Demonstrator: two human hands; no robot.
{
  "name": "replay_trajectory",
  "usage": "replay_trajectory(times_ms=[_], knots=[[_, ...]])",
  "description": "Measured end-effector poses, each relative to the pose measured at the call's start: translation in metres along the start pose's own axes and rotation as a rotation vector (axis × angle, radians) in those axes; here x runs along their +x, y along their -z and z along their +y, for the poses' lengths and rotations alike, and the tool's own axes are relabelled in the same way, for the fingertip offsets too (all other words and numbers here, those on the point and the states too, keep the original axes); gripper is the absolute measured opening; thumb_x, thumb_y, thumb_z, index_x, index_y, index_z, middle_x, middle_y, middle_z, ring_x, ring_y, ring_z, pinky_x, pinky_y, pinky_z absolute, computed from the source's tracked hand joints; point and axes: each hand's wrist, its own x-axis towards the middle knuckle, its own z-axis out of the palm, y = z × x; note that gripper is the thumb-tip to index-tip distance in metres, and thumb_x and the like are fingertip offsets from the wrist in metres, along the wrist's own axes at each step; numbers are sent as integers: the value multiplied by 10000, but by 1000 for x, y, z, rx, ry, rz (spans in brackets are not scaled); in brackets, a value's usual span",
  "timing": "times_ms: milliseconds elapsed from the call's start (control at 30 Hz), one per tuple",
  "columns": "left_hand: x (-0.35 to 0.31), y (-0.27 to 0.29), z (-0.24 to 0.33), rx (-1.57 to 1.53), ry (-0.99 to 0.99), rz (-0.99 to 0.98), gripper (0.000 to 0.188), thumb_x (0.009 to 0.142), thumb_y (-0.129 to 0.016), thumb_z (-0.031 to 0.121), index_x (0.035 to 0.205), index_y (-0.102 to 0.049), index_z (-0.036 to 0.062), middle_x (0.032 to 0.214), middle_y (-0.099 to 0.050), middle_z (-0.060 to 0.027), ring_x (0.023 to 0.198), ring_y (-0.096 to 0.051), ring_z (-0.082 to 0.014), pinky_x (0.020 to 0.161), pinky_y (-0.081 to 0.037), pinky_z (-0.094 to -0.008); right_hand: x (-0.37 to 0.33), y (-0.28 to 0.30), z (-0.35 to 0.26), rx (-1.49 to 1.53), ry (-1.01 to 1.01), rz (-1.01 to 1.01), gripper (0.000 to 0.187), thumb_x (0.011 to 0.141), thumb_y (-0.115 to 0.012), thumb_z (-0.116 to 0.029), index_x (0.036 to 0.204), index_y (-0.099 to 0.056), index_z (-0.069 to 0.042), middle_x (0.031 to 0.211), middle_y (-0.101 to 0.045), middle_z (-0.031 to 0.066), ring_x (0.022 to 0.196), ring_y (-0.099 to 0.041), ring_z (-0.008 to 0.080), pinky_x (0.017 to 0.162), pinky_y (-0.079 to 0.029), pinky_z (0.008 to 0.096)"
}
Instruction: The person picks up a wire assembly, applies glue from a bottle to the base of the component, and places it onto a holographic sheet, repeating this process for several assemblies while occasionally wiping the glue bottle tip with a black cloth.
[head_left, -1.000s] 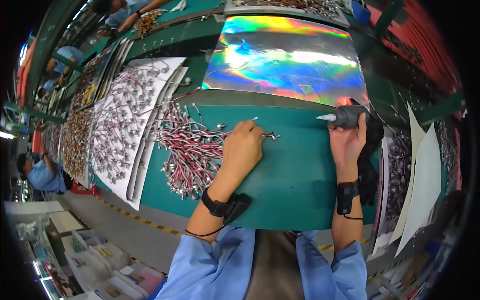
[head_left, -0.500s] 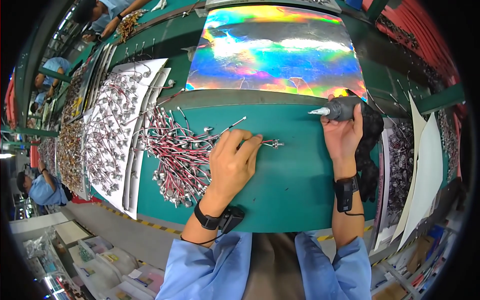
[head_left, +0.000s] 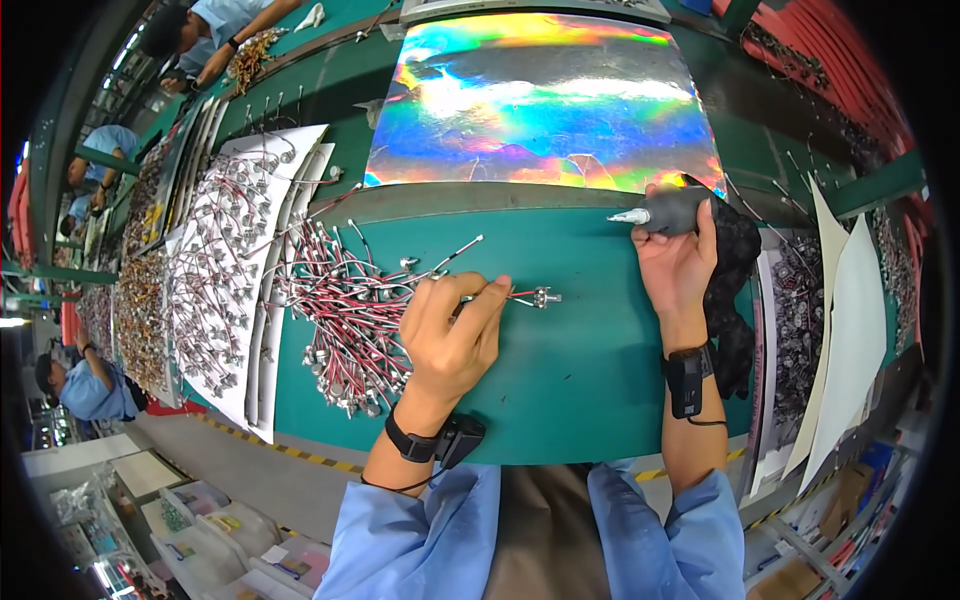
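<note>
While the left hand [head_left: 447, 335] pinches a wired part [head_left: 543, 297] right of the pile [head_left: 350, 310], the right hand [head_left: 677, 262] grasps a bottle [head_left: 676, 212]: apparently positioning; next calls for nozzle [head_left: 630, 216] alignment.

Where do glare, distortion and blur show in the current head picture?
Head view, top: white and rainbow glare on the shiny sheet; head view, upper right: red strips bow with the fisheye rim; head view, middle right: the dark bottle in the right hand looks blurred.

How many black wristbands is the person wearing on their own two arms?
2: the left wristband, behind the left hand pinching a wired part, and the right wristband, behind the right hand holding a dark bottle. Any under the sleeves would be hidden.
</note>
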Motion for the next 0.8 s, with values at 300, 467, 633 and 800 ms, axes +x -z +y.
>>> replay_trajectory(times_ms=[300, 467, 633, 800], knots=[[-1, 11, 5, 61, -87, 77, 313, 540, -669, -40, 828, -653, 82, 701, -534, -22, 538, -430, -151, 450, -332, -251, 1, 2, -1, 15, -19, 15, 328, 864, -444, -352, 1031, -474, -70, 1062, -504, 152, 590, -439, 111, 627, -399, 275], [3, 15, 8, 18, -14, 72, 258, 574, -666, -41, 804, -646, 71, 694, -530, -25, 551, -449, -153, 460, -346, -244, 2, -2, 0, 10, -25, 14, 326, 865, -444, -351, 1021, -475, -66, 1060, -505, 150, 587, -434, 114, 626, -393, 275], [22, 41, -11, -140, 188, 128, 222, 638, -592, -108, 822, -609, 16, 713, -536, -89, 615, -509, -158, 503, -399, -233, 0, 3, -1, 23, -20, 40, 320, 867, -442, -349, 1022, -472, -70, 1052, -507, 149, 582, -429, 118, 623, -387, 273], [82, 111, -2, -25, 226, 408, 179, 696, -534, -95, 854, -594, -34, 814, -545, -128, 692, -526, -175, 532, -444, -238, 0, 1, 0, 40, -38, 21, 320, 870, -438, -344, 1039, -464, -73, 1044, -508, 148, 584, -430, 118, 622, -387, 277]])
